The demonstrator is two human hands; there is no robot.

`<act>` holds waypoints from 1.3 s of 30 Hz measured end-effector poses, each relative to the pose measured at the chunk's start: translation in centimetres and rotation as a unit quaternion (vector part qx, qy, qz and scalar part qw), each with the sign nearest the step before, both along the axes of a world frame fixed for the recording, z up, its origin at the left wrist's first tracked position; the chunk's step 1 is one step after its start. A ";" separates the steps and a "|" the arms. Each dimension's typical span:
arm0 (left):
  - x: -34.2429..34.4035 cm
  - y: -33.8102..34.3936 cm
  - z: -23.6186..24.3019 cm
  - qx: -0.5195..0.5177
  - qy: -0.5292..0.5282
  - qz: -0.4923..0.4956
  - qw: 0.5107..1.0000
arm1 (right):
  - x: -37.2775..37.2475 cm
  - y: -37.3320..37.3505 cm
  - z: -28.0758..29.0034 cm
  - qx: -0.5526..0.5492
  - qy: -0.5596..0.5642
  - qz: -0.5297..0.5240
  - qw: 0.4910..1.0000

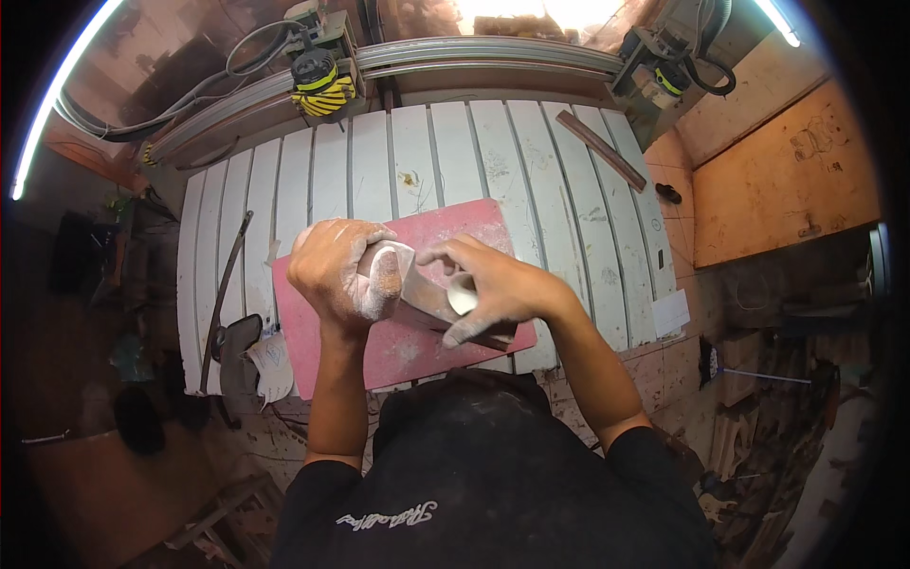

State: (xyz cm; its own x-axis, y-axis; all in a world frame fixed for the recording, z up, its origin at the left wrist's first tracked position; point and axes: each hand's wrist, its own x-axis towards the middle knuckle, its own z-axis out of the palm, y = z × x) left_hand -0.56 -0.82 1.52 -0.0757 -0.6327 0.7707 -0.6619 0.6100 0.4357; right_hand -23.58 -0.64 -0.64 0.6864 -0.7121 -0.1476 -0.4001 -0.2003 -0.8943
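Observation:
My left hand (343,270), coated in white dust, is closed in a fist with the thumb folded over. A pale edge shows at its thumb side, but what it grips is mostly hidden. Close beside it, my right hand (502,284) curves its thumb and fingers around a curled white piece (462,295), perhaps rolled paper. Between the hands lies a grey-brown, flat-sided piece (428,296), its far end covered by the right hand. Whether it joins the white curl I cannot tell. Under both hands is a dusty pink board (318,332).
The board rests on a white slatted table (455,152). A brown strip (600,150) lies at the far right, a long dark bar (227,284) at the left. A machine head (322,90) hangs from the rail behind. An orange-brown panel (758,190) stands right.

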 end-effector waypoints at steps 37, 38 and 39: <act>0.2 -0.3 -0.5 -0.027 0.002 -0.001 1.000 | -6.7 2.7 -4.2 0.222 -0.234 -0.104 0.941; 0.1 -0.1 -0.5 -0.023 0.007 0.000 1.000 | -7.0 3.0 -4.2 0.211 -0.229 -0.056 0.949; 0.0 0.0 -0.5 -0.018 0.012 0.002 1.000 | -6.8 3.4 -4.2 0.230 -0.216 -0.075 0.946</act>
State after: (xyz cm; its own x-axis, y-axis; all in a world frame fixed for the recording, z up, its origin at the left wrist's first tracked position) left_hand -0.52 -0.82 1.01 -0.0552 -0.6041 0.7950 -0.6541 0.6235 0.4283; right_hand -30.35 2.72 -4.86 0.6495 -0.7350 -0.1947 0.0289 0.2797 -0.9596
